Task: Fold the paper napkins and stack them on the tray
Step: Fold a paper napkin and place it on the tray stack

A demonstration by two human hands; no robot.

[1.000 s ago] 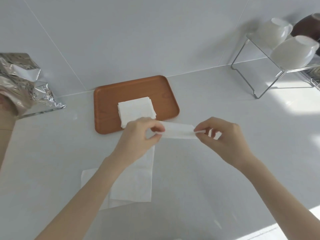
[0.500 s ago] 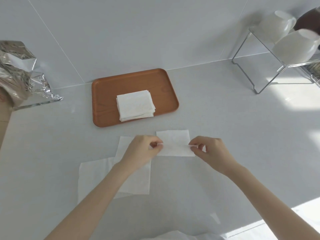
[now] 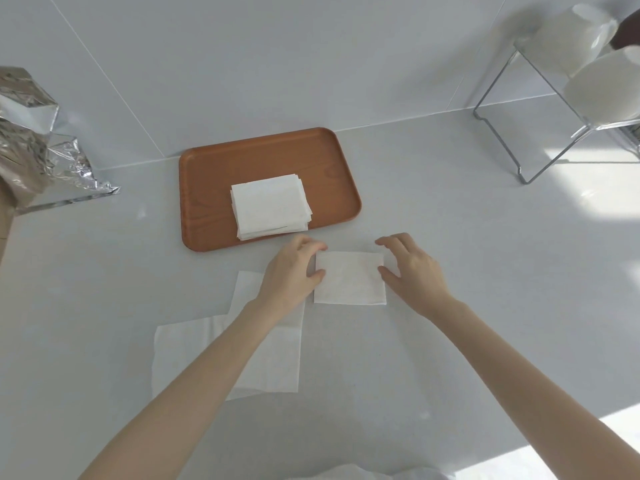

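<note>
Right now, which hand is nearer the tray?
Left. The left hand sits just below the tray's near edge; the right hand is farther right.

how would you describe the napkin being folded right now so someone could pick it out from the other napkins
Find the brown tray on the white counter. Just in front of it, off the tray, a small folded napkin lies flat between the left hand and right hand. Unlike the stack on the tray or the larger unfolded sheets to its left, it lies alone.
</note>
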